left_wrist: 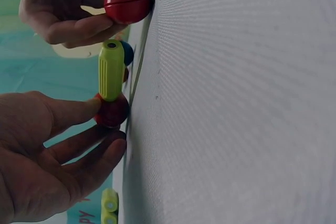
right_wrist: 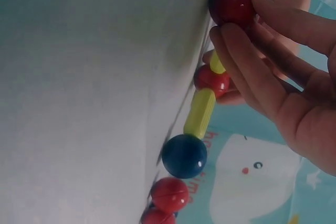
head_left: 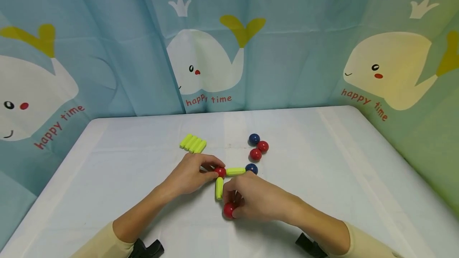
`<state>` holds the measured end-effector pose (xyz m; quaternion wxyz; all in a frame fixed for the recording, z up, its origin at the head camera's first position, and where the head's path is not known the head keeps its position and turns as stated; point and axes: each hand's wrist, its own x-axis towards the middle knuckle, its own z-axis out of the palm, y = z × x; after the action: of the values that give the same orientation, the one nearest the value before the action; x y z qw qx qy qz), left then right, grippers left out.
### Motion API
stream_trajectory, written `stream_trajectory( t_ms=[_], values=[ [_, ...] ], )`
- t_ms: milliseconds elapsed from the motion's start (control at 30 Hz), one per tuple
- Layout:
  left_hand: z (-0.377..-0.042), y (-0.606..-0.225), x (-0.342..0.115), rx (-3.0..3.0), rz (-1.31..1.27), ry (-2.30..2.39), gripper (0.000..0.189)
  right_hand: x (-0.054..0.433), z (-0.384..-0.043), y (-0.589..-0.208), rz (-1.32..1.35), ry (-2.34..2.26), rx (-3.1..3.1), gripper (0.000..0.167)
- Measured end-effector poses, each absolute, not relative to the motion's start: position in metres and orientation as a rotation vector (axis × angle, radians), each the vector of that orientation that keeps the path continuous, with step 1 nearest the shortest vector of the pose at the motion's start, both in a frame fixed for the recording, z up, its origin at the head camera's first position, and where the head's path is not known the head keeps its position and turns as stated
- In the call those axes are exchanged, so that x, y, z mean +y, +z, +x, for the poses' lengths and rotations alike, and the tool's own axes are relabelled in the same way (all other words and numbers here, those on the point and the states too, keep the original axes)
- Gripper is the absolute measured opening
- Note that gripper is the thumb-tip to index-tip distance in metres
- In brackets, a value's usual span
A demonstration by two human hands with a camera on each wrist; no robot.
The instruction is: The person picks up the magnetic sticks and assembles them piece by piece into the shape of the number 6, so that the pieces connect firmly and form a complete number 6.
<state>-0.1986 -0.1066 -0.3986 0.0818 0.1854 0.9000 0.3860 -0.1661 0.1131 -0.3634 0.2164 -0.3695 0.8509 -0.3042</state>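
My left hand (head_left: 193, 172) pinches a red ball (head_left: 220, 171) between thumb and fingers. From that ball a yellow-green rod (head_left: 235, 171) runs right to a blue ball (head_left: 252, 168). A second yellow-green rod (head_left: 219, 188) points from it toward me, and its free end shows a hole in the left wrist view. My right hand (head_left: 256, 196) holds another red ball (head_left: 229, 210) by the fingertips, just beyond that rod's near end. In the left wrist view a gap separates this red ball (left_wrist: 128, 1) from the rod (left_wrist: 111, 70).
Several yellow-green rods (head_left: 193, 143) lie side by side beyond my left hand. Two red balls (head_left: 255, 154) and a blue ball (head_left: 254, 139) sit close together at the back right. A curtain with whales (head_left: 208, 61) hangs behind the white table (head_left: 143, 138).
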Motion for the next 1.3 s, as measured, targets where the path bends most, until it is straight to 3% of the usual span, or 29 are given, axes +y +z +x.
stream_trajectory(
  t_ms=[1300],
  values=[
    [-0.198,-0.4,-0.107,2.672,0.572,1.184,0.024,0.098,-0.158,-0.37,-1.132,-0.789,2.552,0.024]
  ],
)
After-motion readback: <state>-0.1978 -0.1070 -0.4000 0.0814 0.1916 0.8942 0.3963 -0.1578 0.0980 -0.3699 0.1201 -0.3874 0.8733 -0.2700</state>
